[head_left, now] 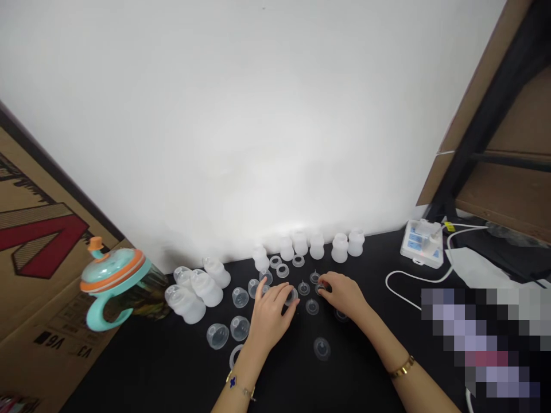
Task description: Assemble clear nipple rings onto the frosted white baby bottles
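Front of table: matte black top (286, 387), bare here; one clear teat (322, 348) flat on it.
Left wrist: chain bracelet (241, 385), white ring (233, 357) partly under the forearm.
Left hand (272, 312): fingers spread and curved down, thumb and forefinger around a clear piece (292, 296); can't tell if gripped.
Right hand (344, 295): thumb and fingertips pinching a small teat (319, 289) at table level, partly covered; gold bangle (402, 366) on wrist.
Mid-table: more teats between and beside the hands; clear caps (217, 336) scattered left of the left hand.
Left side: four white bottles (188, 303) bunched together, then a teal-and-orange jug (114, 269), dark contents, printed carton (51, 298) beside it.
Right side: white power strip (423, 244), plugged in, cable (400, 274) looping over the table.
Back edge: six white bottles upright in a row, three rings just before them.
Wall: plain white (267, 115), brightest low down.
Far right: black frame (482, 120), brown panels.
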`<state>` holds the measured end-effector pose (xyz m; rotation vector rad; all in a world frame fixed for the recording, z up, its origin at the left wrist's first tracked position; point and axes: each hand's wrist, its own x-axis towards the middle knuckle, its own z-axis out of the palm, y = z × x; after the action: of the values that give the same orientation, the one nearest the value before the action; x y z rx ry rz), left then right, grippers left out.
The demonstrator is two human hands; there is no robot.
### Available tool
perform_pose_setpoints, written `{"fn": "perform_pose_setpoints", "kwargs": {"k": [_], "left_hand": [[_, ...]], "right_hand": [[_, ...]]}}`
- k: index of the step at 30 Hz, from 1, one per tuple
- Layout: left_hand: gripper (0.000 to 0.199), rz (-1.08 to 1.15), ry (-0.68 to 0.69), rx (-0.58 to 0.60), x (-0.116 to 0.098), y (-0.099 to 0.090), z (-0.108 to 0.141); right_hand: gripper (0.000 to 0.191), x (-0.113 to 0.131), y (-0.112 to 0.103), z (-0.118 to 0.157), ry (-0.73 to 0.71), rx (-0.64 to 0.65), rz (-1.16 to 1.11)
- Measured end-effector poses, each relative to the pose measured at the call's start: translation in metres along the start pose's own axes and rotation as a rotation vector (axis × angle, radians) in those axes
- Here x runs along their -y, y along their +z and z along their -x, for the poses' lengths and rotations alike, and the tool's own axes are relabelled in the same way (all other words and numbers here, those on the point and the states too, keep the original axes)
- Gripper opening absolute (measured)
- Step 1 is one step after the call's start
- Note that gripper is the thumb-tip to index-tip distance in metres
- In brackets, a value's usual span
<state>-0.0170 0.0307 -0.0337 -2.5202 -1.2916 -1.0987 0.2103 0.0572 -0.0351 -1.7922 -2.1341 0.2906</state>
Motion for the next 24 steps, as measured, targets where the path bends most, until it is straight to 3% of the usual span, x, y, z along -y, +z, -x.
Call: {"fn": "perform_pose_setpoints", "kwargs": {"k": [5, 11, 18, 24], "left_hand": [[0.018, -0.003, 0.012, -0.026, -0.001, 0.0, -0.001], [0.019, -0.012, 0.027, -0.047, 0.0, -0.001, -0.001], [0.018, 0.018, 0.009, -0.024, -0.002, 0.0, 0.0], [0.019, 0.024, 0.005, -0.013, -0.001, 0.001, 0.0]], "right_hand": [[0.021, -0.004, -0.006, 0.0, 0.012, -0.04, -0.078], [0.032, 0.001, -0.002, -0.004, -0.008, -0.243, -0.22], [0.032, -0.002, 0.016, -0.011, -0.097, -0.1, -0.205], [0.029, -0.008, 0.011, -0.01, -0.084, -0.094, -0.125]]}}
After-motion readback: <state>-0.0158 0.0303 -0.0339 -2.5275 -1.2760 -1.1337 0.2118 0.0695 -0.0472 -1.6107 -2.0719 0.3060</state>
